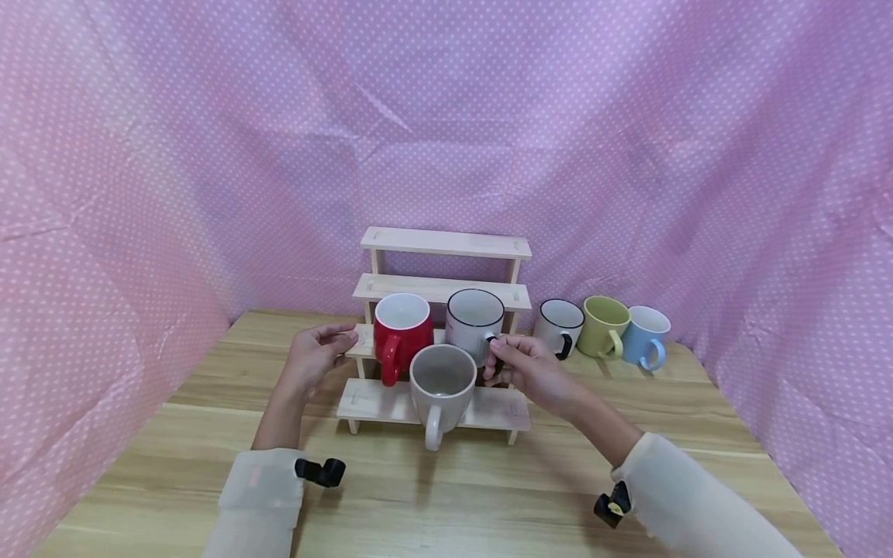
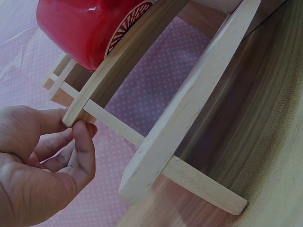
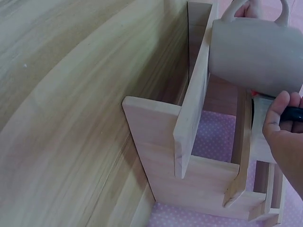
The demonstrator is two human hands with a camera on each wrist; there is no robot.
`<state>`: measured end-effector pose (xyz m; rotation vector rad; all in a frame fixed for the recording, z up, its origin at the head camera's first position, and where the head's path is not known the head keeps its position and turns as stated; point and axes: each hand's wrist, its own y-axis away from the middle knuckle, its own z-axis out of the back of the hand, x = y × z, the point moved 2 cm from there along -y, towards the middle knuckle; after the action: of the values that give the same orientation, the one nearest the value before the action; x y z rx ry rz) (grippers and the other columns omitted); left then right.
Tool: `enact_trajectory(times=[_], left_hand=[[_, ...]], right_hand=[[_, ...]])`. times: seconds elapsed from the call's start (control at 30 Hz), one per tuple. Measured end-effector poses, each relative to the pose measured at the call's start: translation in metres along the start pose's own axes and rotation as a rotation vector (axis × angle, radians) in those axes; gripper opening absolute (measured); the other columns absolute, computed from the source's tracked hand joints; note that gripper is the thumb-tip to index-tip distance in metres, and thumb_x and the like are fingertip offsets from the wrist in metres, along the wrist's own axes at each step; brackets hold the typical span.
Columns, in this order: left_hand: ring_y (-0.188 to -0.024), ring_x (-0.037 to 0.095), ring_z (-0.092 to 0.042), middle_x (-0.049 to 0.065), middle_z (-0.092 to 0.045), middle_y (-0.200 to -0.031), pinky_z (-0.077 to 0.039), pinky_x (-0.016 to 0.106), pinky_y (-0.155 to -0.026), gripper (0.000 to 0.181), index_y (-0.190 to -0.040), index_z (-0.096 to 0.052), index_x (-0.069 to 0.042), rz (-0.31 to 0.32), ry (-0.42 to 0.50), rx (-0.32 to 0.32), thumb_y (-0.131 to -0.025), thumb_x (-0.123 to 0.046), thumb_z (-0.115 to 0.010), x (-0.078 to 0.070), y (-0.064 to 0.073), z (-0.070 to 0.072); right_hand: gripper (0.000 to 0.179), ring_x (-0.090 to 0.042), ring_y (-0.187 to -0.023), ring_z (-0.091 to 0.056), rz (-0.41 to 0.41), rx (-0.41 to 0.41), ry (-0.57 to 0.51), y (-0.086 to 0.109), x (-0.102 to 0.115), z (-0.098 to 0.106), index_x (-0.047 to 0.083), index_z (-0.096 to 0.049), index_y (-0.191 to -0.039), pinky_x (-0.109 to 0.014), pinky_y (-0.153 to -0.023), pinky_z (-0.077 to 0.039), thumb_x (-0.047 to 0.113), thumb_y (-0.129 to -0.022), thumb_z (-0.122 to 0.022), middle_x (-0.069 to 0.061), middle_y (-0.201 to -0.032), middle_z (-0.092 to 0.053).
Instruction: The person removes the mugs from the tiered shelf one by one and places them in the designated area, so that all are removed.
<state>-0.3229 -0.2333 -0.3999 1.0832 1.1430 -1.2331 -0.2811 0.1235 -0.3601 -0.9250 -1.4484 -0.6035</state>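
Note:
A pale wooden stepped shelf (image 1: 446, 290) stands on the table. My left hand (image 1: 317, 358) pinches the left end of its second-lowest board (image 2: 78, 106) between thumb and fingers. On that board, near this hand, sits a red mug (image 1: 403, 339) with a white inside. Beside it is a white mug with a black rim (image 1: 463, 329); my right hand (image 1: 533, 372) pinches its black handle (image 3: 292, 114). In front of both, a light grey mug (image 1: 441, 384) stands on the lowest board, its handle toward me.
Right of the shelf, on the wood-grain table (image 1: 446, 504), stand another black-rimmed white mug (image 1: 554, 324), a yellow-green mug (image 1: 601, 329) and a light blue mug (image 1: 640, 337). A pink dotted cloth (image 1: 446, 116) hangs behind and at both sides.

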Motion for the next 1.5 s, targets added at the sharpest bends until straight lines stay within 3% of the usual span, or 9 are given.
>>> enact_trajectory(times=[0.4,0.6,0.93,1.2,1.5], left_hand=[[-0.091,0.007,-0.062,0.005,-0.066,-0.11,-0.059,0.025,-0.08,0.044,-0.138,-0.06,0.003,-0.004,-0.003,0.002,-0.1,-0.017,-0.069,0.001,-0.004,0.001],[-0.091,0.007,-0.062,0.006,-0.066,-0.112,-0.059,0.025,-0.08,0.046,-0.139,-0.059,0.003,0.002,-0.007,0.007,-0.1,-0.019,-0.07,-0.001,-0.005,0.001],[-0.091,0.007,-0.062,0.004,-0.066,-0.109,-0.059,0.028,-0.083,0.044,-0.138,-0.059,0.004,-0.003,-0.005,0.011,-0.1,-0.018,-0.069,-0.001,-0.007,0.002],[-0.091,0.007,-0.062,0.004,-0.066,-0.109,-0.058,0.024,-0.078,0.046,-0.139,-0.059,0.003,0.004,-0.006,0.013,-0.1,-0.018,-0.069,-0.001,-0.007,0.003],[-0.09,0.007,-0.062,0.003,-0.066,-0.109,-0.058,0.023,-0.077,0.047,-0.14,-0.059,0.001,0.014,-0.004,0.018,-0.1,-0.02,-0.07,-0.001,-0.008,0.003]], right_hand=[[0.027,-0.014,-0.076,-0.059,0.009,-0.125,-0.032,0.002,0.003,-0.003,0.01,-0.065,-0.087,-0.026,-0.072,-0.054,0.006,-0.106,-0.046,-0.002,-0.082,-0.061],[0.028,-0.013,-0.075,-0.057,0.064,-0.204,-0.031,0.006,0.004,0.005,0.007,-0.065,-0.086,-0.026,-0.07,-0.053,0.002,-0.106,-0.045,-0.002,-0.08,-0.06],[0.023,-0.014,-0.079,-0.061,0.069,-0.353,0.029,0.011,0.006,0.017,0.0,-0.063,-0.089,-0.029,-0.073,-0.056,0.009,-0.108,-0.053,-0.005,-0.087,-0.06],[0.022,-0.016,-0.085,-0.063,0.037,-0.418,0.055,0.014,0.007,0.021,0.004,-0.066,-0.091,-0.029,-0.078,-0.059,0.014,-0.107,-0.056,-0.008,-0.09,-0.061],[0.023,-0.015,-0.083,-0.062,0.072,-0.416,0.034,0.019,0.009,0.025,0.0,-0.06,-0.09,-0.03,-0.077,-0.059,0.011,-0.108,-0.052,-0.007,-0.087,-0.06]])
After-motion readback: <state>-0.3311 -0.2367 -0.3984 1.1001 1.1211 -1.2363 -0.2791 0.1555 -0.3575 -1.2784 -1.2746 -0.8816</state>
